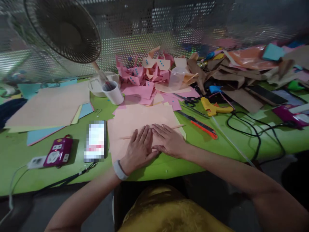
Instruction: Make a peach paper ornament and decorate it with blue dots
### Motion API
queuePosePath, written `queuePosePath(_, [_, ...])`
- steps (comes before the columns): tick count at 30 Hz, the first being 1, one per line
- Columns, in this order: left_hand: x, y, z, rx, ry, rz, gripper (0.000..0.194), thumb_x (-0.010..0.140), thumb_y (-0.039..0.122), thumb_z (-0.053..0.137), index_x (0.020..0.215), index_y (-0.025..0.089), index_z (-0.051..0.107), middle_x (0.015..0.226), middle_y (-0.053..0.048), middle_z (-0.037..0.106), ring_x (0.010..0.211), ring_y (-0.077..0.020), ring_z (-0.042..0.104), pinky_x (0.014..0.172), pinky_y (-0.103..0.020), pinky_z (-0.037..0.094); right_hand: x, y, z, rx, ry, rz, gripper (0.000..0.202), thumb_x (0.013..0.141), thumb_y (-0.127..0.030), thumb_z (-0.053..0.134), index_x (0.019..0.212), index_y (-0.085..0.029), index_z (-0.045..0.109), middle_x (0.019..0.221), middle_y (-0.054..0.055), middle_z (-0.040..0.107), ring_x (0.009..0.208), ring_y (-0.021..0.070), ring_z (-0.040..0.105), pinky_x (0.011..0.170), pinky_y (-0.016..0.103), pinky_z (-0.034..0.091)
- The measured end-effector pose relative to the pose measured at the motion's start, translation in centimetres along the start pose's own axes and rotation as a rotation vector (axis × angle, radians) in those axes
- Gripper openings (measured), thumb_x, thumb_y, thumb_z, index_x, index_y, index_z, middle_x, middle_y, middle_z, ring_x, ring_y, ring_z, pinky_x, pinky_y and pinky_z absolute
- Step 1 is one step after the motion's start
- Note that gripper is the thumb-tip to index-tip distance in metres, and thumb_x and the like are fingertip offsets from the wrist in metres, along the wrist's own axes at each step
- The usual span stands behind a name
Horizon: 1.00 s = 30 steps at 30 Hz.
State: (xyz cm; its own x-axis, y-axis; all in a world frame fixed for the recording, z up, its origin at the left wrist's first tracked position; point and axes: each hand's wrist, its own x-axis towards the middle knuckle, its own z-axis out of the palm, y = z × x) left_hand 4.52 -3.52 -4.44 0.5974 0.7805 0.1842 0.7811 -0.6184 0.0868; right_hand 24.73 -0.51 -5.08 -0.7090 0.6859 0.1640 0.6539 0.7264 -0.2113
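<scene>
My left hand [140, 148] and my right hand [169, 139] lie side by side, palms down with fingers stretched out, on a stack of peach paper sheets [145, 116]. Under the fingers of both hands runs a thin peach-coloured stick [178, 126]; its two ends show past the hands. Whether it is rolled paper or wood I cannot make out. Right of the paper lie a utility knife with an orange handle [205, 129], a pair of black scissors [190, 101] and a yellow glue gun [214, 108].
A phone [95, 140] and a purple power socket block [58, 150] are at the left. Behind stand a white cup [114, 93], a fan [64, 30], pink paper shapes [135, 75] and a clear plastic cup [177, 78]. Black cords [256, 130] loop at the right.
</scene>
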Motion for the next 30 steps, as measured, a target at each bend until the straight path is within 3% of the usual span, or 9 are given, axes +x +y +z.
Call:
queuePosePath(7, [0.0,0.1,-0.1,-0.013,-0.011,-0.015,0.079,0.094,0.06,0.034,0.152,0.007,0.023,0.156,-0.02,0.03,0.147,-0.0302,0.02,0.119,-0.053,0.015,-0.1,0.1,0.1,-0.003,0.008,-0.001,0.071,0.098,-0.055,0.034,0.148,-0.004,0.037,0.153,0.02,0.034,0.145,0.0284,0.027,0.119,0.05,0.024])
queuePosePath(17, [0.2,0.0,-0.2,0.005,0.003,-0.004,0.081,0.093,0.062,0.036,0.15,0.006,0.025,0.155,-0.022,0.03,0.146,-0.0326,0.024,0.117,-0.053,0.018,-0.8,0.7,-0.7,-0.018,-0.046,0.04,0.08,0.095,-0.063,0.033,0.149,-0.004,0.034,0.155,0.02,0.03,0.147,0.0281,0.024,0.121,0.048,0.021])
queuePosePath(30, [0.3,0.0,-0.2,-0.017,0.03,-0.006,0.088,0.092,0.065,0.037,0.155,0.011,0.009,0.155,-0.021,0.032,0.145,-0.0335,0.028,0.117,-0.054,0.018,-5.5,3.4,-2.3,-0.05,0.0,0.34,0.083,0.094,-0.065,0.03,0.15,-0.003,0.031,0.154,0.023,0.032,0.144,0.0322,0.029,0.116,0.051,0.031])
